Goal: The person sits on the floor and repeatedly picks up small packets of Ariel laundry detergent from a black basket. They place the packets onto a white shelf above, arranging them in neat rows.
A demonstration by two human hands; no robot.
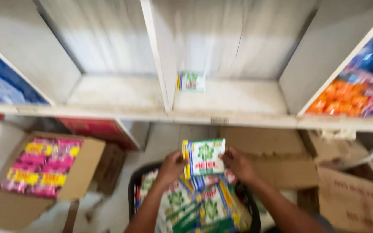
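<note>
Forearms raised, both hands (206,166) gripping sachet (203,157)

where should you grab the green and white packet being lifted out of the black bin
Judging by its pose, by the two short side edges, one from each side. The packet is flat, faces the camera and stands upright, so the left hand and right hand pinching opposite edges should keep it flat above the bin.
</note>
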